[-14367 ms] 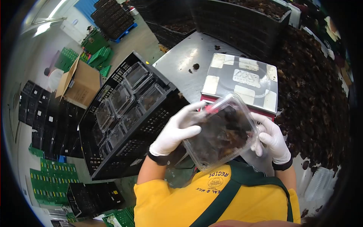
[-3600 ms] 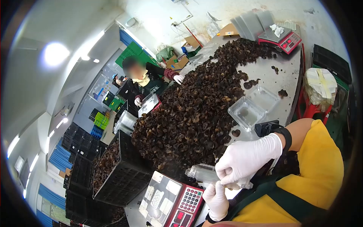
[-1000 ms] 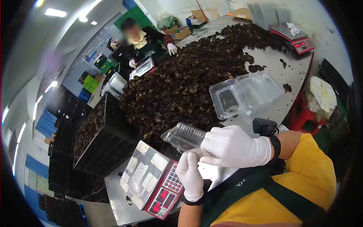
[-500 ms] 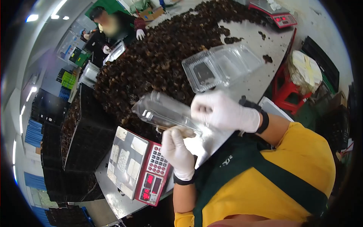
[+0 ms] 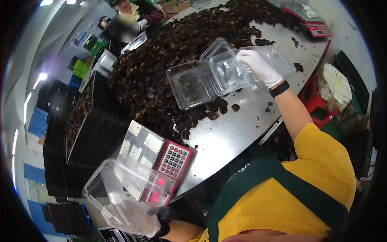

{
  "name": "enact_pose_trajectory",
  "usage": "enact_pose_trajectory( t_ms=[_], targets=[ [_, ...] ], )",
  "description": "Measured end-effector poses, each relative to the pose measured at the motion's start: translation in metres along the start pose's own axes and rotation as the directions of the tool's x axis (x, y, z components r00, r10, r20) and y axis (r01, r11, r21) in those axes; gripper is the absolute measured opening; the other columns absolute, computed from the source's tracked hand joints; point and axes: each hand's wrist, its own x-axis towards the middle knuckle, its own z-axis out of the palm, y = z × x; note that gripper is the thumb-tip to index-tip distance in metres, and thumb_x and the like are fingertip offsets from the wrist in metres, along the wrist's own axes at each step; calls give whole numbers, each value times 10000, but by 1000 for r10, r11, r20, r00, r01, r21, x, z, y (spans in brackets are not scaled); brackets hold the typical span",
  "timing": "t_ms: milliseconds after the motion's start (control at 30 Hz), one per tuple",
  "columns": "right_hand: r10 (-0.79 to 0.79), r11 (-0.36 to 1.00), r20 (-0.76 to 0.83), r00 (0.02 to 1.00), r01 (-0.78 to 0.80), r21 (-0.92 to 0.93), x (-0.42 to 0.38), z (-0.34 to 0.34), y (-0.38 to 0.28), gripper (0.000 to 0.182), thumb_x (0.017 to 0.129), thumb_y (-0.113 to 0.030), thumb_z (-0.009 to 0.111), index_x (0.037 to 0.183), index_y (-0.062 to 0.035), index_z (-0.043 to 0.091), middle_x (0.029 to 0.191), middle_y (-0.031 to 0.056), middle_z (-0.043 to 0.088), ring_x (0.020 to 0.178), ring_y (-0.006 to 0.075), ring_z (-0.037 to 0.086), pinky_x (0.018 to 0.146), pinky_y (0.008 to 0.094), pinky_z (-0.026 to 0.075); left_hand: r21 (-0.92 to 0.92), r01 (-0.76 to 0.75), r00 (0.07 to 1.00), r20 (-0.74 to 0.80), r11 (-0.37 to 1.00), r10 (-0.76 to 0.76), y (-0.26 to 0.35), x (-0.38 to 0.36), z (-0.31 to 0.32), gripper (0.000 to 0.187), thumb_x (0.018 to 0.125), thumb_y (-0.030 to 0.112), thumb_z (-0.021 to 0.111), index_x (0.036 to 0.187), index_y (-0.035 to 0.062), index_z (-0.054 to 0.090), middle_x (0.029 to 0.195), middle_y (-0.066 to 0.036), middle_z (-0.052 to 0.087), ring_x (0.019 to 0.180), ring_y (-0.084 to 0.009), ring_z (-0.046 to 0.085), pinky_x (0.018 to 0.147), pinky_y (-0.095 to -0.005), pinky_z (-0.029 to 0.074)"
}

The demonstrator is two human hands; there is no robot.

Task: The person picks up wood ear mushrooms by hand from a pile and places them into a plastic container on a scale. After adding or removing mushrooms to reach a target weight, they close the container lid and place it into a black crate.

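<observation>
— How far along are you?

— By my reading, you are only at the start of a fresh round. Your right hand (image 5: 258, 66) reaches across the tabletop (image 5: 234, 133) and has its fingers curled over the rim of an open clear clamshell (image 5: 209, 78), pinching its edge. That box sits tilted at the near edge of the heap of dark mushrooms (image 5: 177, 48), and I see almost nothing in it, perhaps a few scraps. So the filling, the weighing and the closing all look left to do.

— And your left hand?

— Your left hand (image 5: 131, 218) is low, off the near edge of the tabletop, its fingers closed around a second clear container (image 5: 121, 185). It hangs in front of the red scale (image 5: 155, 155), not on its plate. It looks empty, though the blur makes it hard to be sure, and I cannot tell whether its lid is shut.

— Count things for me.

— Two gloved hands of yours. Two clear containers in them, plus what seems a third clear tray (image 5: 278, 60) lying just behind your right hand. Two scales: the one near you and another (image 5: 310, 20) at the far right corner. One big heap of mushrooms, with loose bits scattered on the bare metal. One black crate (image 5: 96, 121) of mushrooms against the left edge. At least one other person (image 5: 125, 20) works at the far end.
</observation>
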Motion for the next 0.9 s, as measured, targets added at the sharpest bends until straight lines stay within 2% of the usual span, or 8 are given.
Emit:
enact_pose_trajectory(
  t_ms=[100, 167, 233, 333, 433, 633, 767, 900],
  targets=[
    [4, 998, -118, 993, -11, -60, 0, -15, 13, 145, 926, -159, 583, 795, -105, 613, 651, -96, 456, 534, 4, 394, 461, 186, 305, -532, 479, 870, 184, 698, -457, -21, 12, -17, 402, 961, 61, 577, 1339, -44, 487, 1268, -177, 561, 1058, -269, 606, 902, -361, 530],
    [-362, 905, -66, 930, 333, -265, 10, -26, 24, 209, 943, -185, 566, 748, -111, 570, 635, -91, 440, 543, 3, 391, 497, 190, 308, -410, 120, 993, 51, 904, -109, -43, 24, -13, 418, 979, 47, 534, 1378, -36, 439, 1234, -151, 582, 1032, -228, 600, 858, -332, 533],
    [-39, 998, -42, 998, 41, 48, 8, -45, -1, 284, 968, -190, 523, 693, -125, 497, 613, -83, 407, 514, 18, 358, 499, 204, 293, -925, 379, 855, 364, -35, -369, -44, 37, 9, 375, 1013, 104, 497, 1366, -11, 444, 1168, -127, 605, 1056, -213, 593, 926, -312, 494],
    [-93, 970, 36, 995, 82, 230, 14, -75, -16, 307, 1006, -201, 493, 709, -158, 429, 603, -86, 358, 498, 28, 329, 465, 215, 280, -770, 591, 790, 493, 240, -364, -35, 63, 63, 365, 1033, 148, 466, 1364, -3, 442, 1275, -135, 572, 1145, -238, 575, 1002, -337, 458],
    [-26, 940, -21, 999, 31, 339, 25, -118, -18, 266, 991, -218, 509, 737, -156, 461, 599, -91, 357, 493, 36, 318, 460, 229, 272, -621, 511, 568, 763, -595, -308, -9, 80, 113, 481, 1003, 207, 526, 1412, -25, 421, 1423, -146, 503, 1327, -268, 486, 1080, -368, 412],
    [66, 921, -291, 954, -171, -351, 14, -176, 11, 232, 928, -243, 555, 748, -97, 576, 617, -41, 520, 545, 69, 466, 500, 239, 346, -677, 722, 630, 729, 143, 270, 41, 57, 170, 525, 995, 192, 543, 1476, 43, 395, 1499, -134, 424, 1363, -304, 438, 1135, -406, 326],
    [-387, 145, -411, 825, -386, -911, 5, -160, 16, 379, 909, -408, 615, 970, -43, 699, 970, 174, 697, 962, 365, 657, 826, 475, 507, -682, 669, 616, 732, 296, 292, 48, 46, 186, 490, 954, 102, 593, 1419, 12, 467, 1419, -133, 515, 1330, -246, 475, 1106, -338, 358],
    [-531, 582, -184, 827, 199, -788, 3, -52, -7, 196, 929, -241, 610, 1001, -73, 680, 1001, 116, 660, 930, 277, 646, 822, 378, 518, -766, 303, 784, 538, 567, 309, 57, 59, 187, 421, 873, 92, 620, 1283, 8, 570, 1312, -199, 567, 1251, -354, 528, 1073, -391, 408]
  ],
)
